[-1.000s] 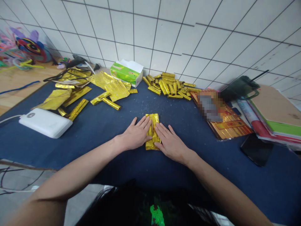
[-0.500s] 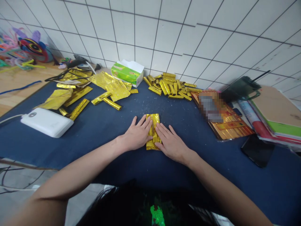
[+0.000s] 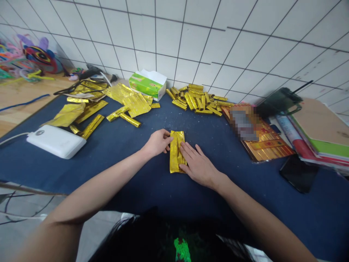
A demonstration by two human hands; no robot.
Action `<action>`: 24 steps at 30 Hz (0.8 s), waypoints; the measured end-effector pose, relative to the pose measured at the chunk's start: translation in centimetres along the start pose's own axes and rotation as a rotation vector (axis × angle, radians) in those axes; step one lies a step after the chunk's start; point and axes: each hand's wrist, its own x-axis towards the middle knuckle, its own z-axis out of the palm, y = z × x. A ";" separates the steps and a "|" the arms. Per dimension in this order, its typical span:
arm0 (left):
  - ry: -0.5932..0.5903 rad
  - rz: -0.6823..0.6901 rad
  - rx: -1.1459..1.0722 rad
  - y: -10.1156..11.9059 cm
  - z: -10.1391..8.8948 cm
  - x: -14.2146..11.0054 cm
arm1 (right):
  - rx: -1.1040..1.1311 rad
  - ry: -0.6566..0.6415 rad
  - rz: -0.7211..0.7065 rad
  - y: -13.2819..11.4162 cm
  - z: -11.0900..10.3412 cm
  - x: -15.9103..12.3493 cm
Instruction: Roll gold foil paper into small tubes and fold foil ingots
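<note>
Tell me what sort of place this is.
It looks like a small craft workspace, though I can't be sure. A blue-covered table holds piles of gold foil pieces, colorful pipe-cleaner crafts sit off to the left, and behind is a white tile wall.

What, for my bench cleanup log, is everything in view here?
Folded foil packet: one, gold, centre of blue table cover
Foil sticks: many, gold, heaped near wall
Foil sheets and sticks: many, gold, far left
Tissue box: one, green and white, by wall
Power bank: one, white, left
Phone: one, black, right
Gold package: one, label blurred, right
Book stack: one, multicoloured, right edge
Left hand: one, beside packet
Right hand: one, resting on packet
</note>
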 end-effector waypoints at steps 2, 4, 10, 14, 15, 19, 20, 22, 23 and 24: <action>-0.028 -0.020 0.055 0.4 -0.2 0.4 | 0.001 -0.010 0.008 -0.1 -0.1 0.0; -0.008 -0.016 0.156 0.9 -0.3 0.7 | 0.003 -0.011 0.008 -0.1 -0.2 0.0; 0.078 0.045 0.389 1.4 -0.1 0.7 | 0.002 -0.006 0.012 -0.1 -0.2 0.0; 0.105 0.047 0.436 1.0 0.2 0.8 | 0.014 0.006 0.008 0.0 0.1 0.0; 0.110 0.047 0.454 0.9 0.2 0.8 | 0.018 0.010 0.007 0.0 0.1 0.0; 0.141 0.053 0.571 1.0 0.5 0.8 | 0.015 0.028 0.020 0.0 0.3 0.0; 0.148 0.051 0.603 1.1 0.6 0.8 | 0.010 0.030 0.024 -0.1 0.3 0.0; 0.153 0.050 0.661 1.2 0.8 0.7 | -0.001 0.032 0.028 -0.2 0.2 -0.1; 0.153 0.051 0.687 1.2 0.9 0.7 | -0.005 0.033 0.030 -0.3 0.2 -0.2; 0.152 0.054 0.712 1.2 1.0 0.6 | -0.009 0.033 0.032 -0.3 0.1 -0.2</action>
